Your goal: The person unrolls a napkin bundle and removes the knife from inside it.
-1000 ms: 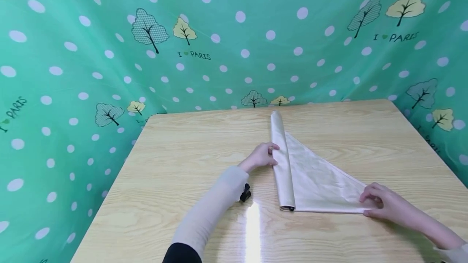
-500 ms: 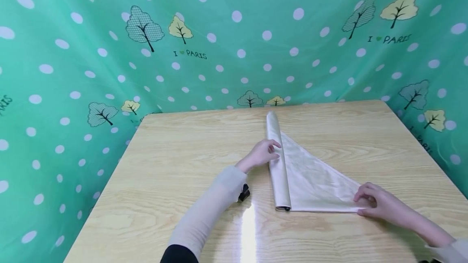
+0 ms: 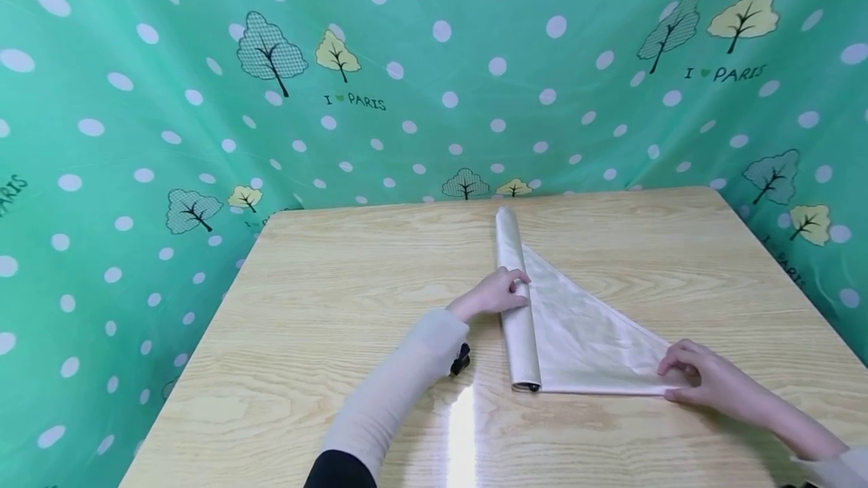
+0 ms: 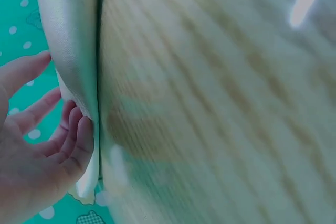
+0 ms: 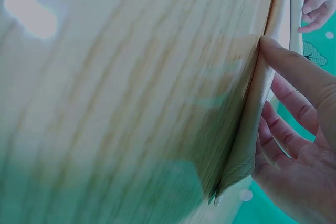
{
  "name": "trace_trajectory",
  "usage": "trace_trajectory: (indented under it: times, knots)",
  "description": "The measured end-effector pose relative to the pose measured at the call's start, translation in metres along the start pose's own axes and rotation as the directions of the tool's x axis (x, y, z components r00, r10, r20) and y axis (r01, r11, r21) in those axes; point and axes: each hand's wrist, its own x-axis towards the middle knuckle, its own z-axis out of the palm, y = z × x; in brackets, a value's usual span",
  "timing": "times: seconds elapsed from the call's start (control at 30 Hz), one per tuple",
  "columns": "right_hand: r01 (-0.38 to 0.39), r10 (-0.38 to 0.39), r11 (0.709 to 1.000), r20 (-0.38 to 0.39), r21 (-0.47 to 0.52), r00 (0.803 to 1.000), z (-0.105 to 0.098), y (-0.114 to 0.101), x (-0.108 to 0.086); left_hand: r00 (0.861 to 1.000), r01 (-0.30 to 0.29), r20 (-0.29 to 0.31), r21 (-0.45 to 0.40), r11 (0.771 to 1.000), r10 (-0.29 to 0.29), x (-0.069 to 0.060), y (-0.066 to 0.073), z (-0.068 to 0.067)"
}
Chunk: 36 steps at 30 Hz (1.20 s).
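Head view: pale cloth (image 3: 583,330) lies on the table (image 3: 353,269), its roll (image 3: 521,349) running from 12 to 6 o'clock. Left hand (image 3: 491,294) is clamped loosely over the roll; right hand (image 3: 708,379), at 4 o'clock from it, touches the cloth with thumb and fingers apart. Recommended: even pressure along the roll, loose cloth taut. Right wrist view shows the stitched corner (image 5: 236,172), hidden in head view.
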Motion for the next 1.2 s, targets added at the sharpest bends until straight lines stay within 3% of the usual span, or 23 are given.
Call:
trace_trajectory:
  times: [0.2, 0.53, 0.73, 0.97, 1.2]
  knots:
    - [0.009, -0.009, 1.000, -0.004, -0.007, 1.000, 0.001, 0.001, 0.000, 0.996, 0.040, 0.076, 0.074, 0.996, -0.046, 0.003, 0.000, 0.000]
    - [-0.039, 0.040, 0.999, 0.031, -0.035, 0.999, -0.002, 0.000, 0.003, 0.989, 0.009, 0.146, 0.143, 0.990, -0.030, 0.011, -0.003, -0.003]
    - [0.009, -0.009, 1.000, -0.008, -0.020, 1.000, 0.000, 0.000, 0.000, 0.987, 0.002, 0.159, 0.161, 0.987, -0.028, 0.014, -0.004, -0.002]
    - [-0.047, 0.048, 0.999, 0.042, -0.021, 0.998, -0.002, -0.001, 0.001, 0.987, -0.004, 0.157, 0.179, 0.984, -0.024, 0.015, -0.005, -0.001]
    - [-0.052, 0.053, 0.999, 0.040, -0.016, 0.998, -0.002, 0.000, 0.001, 0.988, 0.008, 0.149, 0.165, 0.986, -0.033, 0.016, -0.004, -0.001]
